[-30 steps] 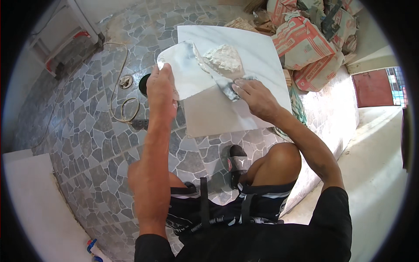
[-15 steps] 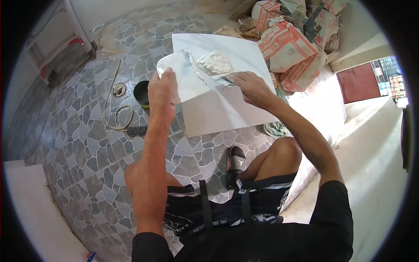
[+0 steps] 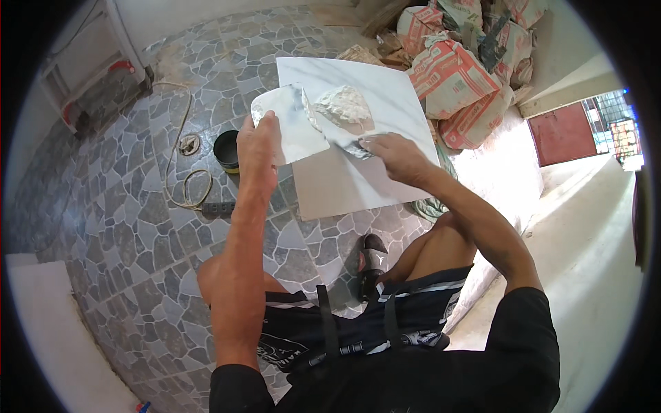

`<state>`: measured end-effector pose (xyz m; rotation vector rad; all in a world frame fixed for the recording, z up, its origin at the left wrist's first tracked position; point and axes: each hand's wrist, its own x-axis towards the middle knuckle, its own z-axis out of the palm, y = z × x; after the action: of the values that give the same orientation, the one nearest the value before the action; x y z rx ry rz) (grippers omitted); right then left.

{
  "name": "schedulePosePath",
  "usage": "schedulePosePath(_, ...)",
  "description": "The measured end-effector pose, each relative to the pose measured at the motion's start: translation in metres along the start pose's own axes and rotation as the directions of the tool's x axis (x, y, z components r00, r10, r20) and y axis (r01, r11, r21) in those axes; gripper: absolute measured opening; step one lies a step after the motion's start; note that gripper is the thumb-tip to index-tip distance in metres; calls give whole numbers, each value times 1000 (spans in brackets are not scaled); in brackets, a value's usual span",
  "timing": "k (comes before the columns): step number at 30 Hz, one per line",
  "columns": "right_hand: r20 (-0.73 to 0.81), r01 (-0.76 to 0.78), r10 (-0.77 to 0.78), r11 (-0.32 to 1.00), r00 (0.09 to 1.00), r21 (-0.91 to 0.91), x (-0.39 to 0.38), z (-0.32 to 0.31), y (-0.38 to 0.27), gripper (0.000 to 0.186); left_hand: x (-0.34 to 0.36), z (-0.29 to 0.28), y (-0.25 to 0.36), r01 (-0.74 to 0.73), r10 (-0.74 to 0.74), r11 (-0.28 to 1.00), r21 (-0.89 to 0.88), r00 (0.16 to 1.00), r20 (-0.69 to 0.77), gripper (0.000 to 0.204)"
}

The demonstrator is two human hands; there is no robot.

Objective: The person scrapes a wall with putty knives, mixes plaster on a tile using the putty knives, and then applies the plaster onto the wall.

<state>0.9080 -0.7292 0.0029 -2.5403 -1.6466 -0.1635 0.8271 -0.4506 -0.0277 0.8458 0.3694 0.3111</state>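
1. Paste mound [image 3: 344, 105]: on white board [image 3: 399, 96], upper centre of frame.
2. Left hand [image 3: 258, 148] grasps white sheet [image 3: 292, 131]; right hand [image 3: 396, 155] pinches smeared flat tool [image 3: 354, 149].
3. Risk: too light a right-hand pinch could let the tool slip.

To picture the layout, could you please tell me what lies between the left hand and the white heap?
The small pale sheet that the left hand holds lies between it and the white heap, in the head view.

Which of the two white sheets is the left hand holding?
The smaller sheet, gripped at its left side by the left hand; the larger sheet bears the white heap.
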Motion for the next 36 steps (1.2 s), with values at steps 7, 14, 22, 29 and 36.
schedulePosePath(7,-114,47,-66,985,991,-163,-18,19,16,36,12,1,-7,19,-19,1000,20,1000,10,25)
schedulePosePath(14,-9,-85,85,996,996,-16,-4,-13,18,38,5,7,0,18,-18,1000,19,1000,10,27)
schedulePosePath(22,57,14,-11,999,998,-46,-8,-29,21,32,4,1,0,23,-24,1000,9,999,41,27)
schedulePosePath(29,239,4,28,991,971,-134,-19,-7,34,35,8,-2,1,43,-44,999,4,997,58,32)
schedulePosePath(36,261,-112,196,946,945,-304,-2,1,26,10,17,0,-11,59,-57,998,-17,993,100,33)
